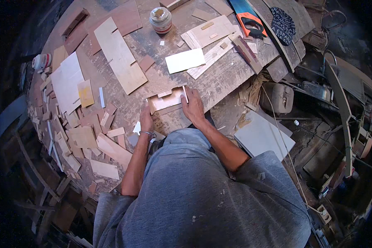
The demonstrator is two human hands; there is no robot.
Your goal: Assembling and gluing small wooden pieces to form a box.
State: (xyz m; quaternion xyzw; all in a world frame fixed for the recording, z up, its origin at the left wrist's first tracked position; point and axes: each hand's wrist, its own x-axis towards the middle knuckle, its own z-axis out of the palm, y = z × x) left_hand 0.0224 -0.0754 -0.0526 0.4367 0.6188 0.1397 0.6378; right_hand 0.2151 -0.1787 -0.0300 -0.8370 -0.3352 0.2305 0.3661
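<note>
Between my hands, at the near edge of the workbench (161,51), is a small shallow wooden box (167,104) with low side walls and a pale inner face. A short wooden block (164,94) sits along its far edge. My left hand (146,119) grips the box's left end, fingers closed against it. My right hand (192,104) holds the right end, thumb and fingers around the side wall. Just beyond the box lie a bright white rectangular panel (185,60) and a long pale board (120,56) with slots cut in its edge.
Wood offcuts (82,136) are heaped on the left. A jar (160,20) stands at the back, and a white tub (41,61) at the far left. An orange-handled handsaw (252,25) and a dark patterned cap (282,26) lie back right. A jerrycan (277,97) is below the bench's right edge.
</note>
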